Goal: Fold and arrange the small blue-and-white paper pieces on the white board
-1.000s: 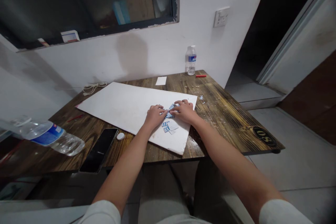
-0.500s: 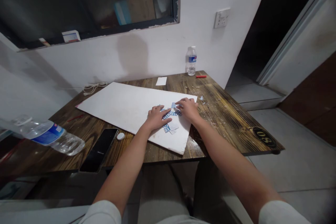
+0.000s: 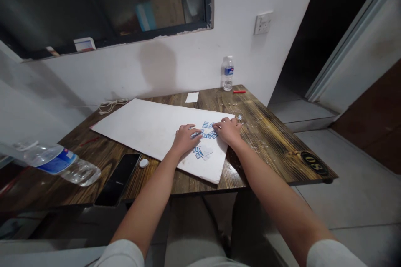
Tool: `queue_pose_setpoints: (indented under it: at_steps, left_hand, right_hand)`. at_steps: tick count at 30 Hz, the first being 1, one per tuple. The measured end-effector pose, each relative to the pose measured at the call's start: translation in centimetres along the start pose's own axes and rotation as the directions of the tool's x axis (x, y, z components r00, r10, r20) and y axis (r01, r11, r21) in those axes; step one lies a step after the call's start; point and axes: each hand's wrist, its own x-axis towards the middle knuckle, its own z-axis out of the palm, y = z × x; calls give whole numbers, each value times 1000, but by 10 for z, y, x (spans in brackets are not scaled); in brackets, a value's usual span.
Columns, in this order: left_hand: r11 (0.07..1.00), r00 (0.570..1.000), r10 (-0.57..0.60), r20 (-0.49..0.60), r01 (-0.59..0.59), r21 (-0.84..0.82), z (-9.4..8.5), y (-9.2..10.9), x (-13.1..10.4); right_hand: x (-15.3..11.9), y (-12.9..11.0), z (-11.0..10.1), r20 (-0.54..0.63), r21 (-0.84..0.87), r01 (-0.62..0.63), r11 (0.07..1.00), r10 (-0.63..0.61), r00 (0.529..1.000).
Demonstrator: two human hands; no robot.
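Note:
Small paper pieces (image 3: 206, 135) with blue markings lie in a loose cluster on the right part of a white board (image 3: 150, 121). My left hand (image 3: 185, 139) rests at the left side of the cluster, thumb and fingers apart over some pieces and partly hiding them. On the other side, my right hand (image 3: 229, 131) has its fingertips drawn together on the edge of a blue-marked paper piece (image 3: 211, 125). Nearer to me, several more pieces (image 3: 198, 152) lie beside a plain white paper scrap (image 3: 206, 150).
The board rests on a dark wooden table (image 3: 266, 146). At left are a bottle lying on its side (image 3: 62, 160), a phone (image 3: 117, 181) and a white cap (image 3: 143, 163). Towards the wall stand a small bottle (image 3: 228, 74), a red pen (image 3: 239, 91) and a white card (image 3: 192, 97).
My left hand has shifted slightly up and away from the nearer pieces, uncovering them. My right hand has moved a little to the right, its fingers drawn closer together.

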Motion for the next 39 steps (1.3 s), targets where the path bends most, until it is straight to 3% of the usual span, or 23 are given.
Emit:
queue_pose_setpoints:
  at_steps: [6,16,21,29,36,39]
  left_hand:
    - [995,996,89,19,-87,-57,-6,4,0]
    - [987,982,162,93,-162,-9,-1,2,-1]
    - [973,968,230,104,-231,-4,4,-3,-2]
    - [965,965,248,82,-240,-102,5,-4,1]
    - [949,939,296,173,-269,-162,-2,-2,-1]
    - [965,955,250,162,-232,-124,-1,-2,-1]
  right_hand:
    - [2,-1,-5,-67,-22,-32,999,30,997]
    - [0,-5,-16,-55,-84,-100,991,96,994]
    - [-1,-8,-20,-79,-44,-52,998,48,996]
    - [-1,-7,-20,-90,-62,-36,997,31,995]
    - [9,0,-12,-63,135,127,983,-119,991]
    - [13,1,-6,-42,237,284,929,-282,958]
